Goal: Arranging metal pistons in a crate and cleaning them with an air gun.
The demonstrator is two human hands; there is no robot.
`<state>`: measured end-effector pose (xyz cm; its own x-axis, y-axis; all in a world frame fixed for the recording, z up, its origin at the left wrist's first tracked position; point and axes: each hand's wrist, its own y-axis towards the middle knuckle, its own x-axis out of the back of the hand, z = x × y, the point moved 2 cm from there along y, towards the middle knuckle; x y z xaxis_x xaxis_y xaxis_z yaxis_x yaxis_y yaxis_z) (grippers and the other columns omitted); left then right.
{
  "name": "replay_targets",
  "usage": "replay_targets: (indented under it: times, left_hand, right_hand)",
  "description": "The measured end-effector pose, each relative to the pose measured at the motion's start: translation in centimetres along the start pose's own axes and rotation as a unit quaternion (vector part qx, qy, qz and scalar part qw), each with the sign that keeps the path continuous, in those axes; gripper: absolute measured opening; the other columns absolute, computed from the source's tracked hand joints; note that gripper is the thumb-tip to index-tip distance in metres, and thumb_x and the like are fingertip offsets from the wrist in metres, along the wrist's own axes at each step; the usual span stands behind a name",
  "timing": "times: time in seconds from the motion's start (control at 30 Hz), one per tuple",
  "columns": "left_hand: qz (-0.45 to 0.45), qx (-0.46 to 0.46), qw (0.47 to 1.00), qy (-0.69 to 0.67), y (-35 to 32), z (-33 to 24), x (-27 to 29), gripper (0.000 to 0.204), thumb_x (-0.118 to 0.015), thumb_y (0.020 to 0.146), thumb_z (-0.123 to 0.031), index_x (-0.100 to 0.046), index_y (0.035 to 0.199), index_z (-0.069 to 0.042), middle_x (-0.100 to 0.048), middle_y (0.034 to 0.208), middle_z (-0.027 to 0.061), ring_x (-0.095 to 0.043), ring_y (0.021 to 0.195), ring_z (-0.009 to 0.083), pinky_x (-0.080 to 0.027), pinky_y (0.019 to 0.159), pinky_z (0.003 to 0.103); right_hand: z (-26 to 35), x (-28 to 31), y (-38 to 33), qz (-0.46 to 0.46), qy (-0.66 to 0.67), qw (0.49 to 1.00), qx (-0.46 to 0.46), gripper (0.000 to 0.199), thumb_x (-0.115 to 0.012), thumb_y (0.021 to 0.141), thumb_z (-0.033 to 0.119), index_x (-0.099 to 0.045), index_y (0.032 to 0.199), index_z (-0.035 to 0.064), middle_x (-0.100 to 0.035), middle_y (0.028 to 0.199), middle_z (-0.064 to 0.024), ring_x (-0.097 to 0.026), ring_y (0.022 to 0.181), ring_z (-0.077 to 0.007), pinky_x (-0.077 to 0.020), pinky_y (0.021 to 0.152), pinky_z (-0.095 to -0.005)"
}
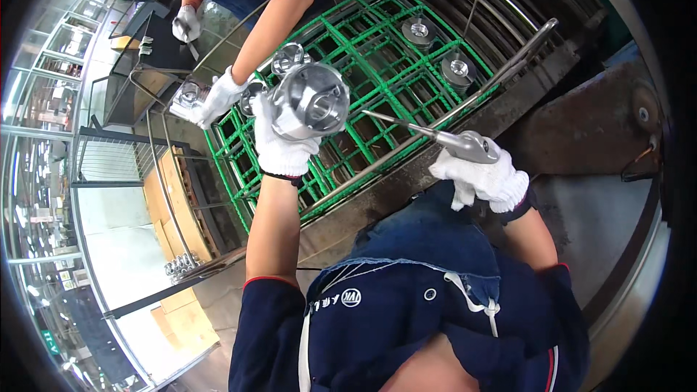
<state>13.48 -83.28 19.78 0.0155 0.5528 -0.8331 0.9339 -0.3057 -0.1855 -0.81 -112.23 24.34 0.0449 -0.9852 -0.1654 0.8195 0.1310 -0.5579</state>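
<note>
White cotton gloves cover both of the person's hands; the left hand (pixel 279 147) is closed around the underside of a machined metal flanged part (pixel 311 101), bright and silver, with a round bore facing the camera, and lifts it above the near left corner of the green wire rack (pixel 377 72); the right hand (pixel 483 178) is clenched on the grip of an air blow gun (pixel 465 144), whose thin straight nozzle runs up and left, its tip ending just short of the part with a small gap between them. The part hangs clear of the rack's grid, over the rack's lower left edge; behind it, touching or nearly so, a second similar casting (pixel 288 56) shows at its upper left. Two more round metal parts (pixel 439 49) sit farther back on the rack, well apart from the held one, with bare green grid between. A curved steel rail (pixel 465 105) runs diagonally along the rack's near edge, passing under the nozzle. A co-worker's gloved hand (pixel 218 98) reaches in from the upper left and holds another metal piece (pixel 189 94) just beside the rack's left border, near the person's left hand. To the right lies a dark, rusty bench surface (pixel 588 131); to the left the floor drops away beside stacked cardboard (pixel 174 210).
</note>
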Motion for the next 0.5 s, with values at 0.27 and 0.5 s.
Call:
replay_targets:
  times: [0.27, 0.5]
  left_hand:
    - [0.048, -0.013, 0.993, 0.108, 0.5, 1.1, 0.1, 0.063, -0.061, 0.099, -0.035, -0.041, 0.147, 0.001, -0.057, 0.139, 0.0152, -0.059, 0.123, 0.0295, -0.048, 0.107, 0.046]
    - [0.109, 0.013, 0.984, 0.144, 0.8, 1.4, 0.2, 0.067, -0.062, 0.098, -0.037, -0.039, 0.147, 0.002, -0.059, 0.134, 0.0175, -0.062, 0.118, 0.0290, -0.052, 0.102, 0.044]
  right_hand:
    - [0.5, -0.2, 2.6, -0.023, -0.023, 0.999, 0.021, 0.035, -0.078, 0.079, 0.018, -0.061, 0.102, -0.0027, -0.060, 0.062, -0.0061, -0.054, 0.037, -0.0155, -0.0504, 0.037, -0.0300]
    - [0.2, -0.4, 4.2, 0.013, -0.052, 0.998, 0.017, 0.027, -0.078, 0.078, 0.019, -0.065, 0.094, 0.0017, -0.062, 0.071, -0.0054, -0.054, 0.039, -0.0144, -0.0467, 0.034, -0.0282]
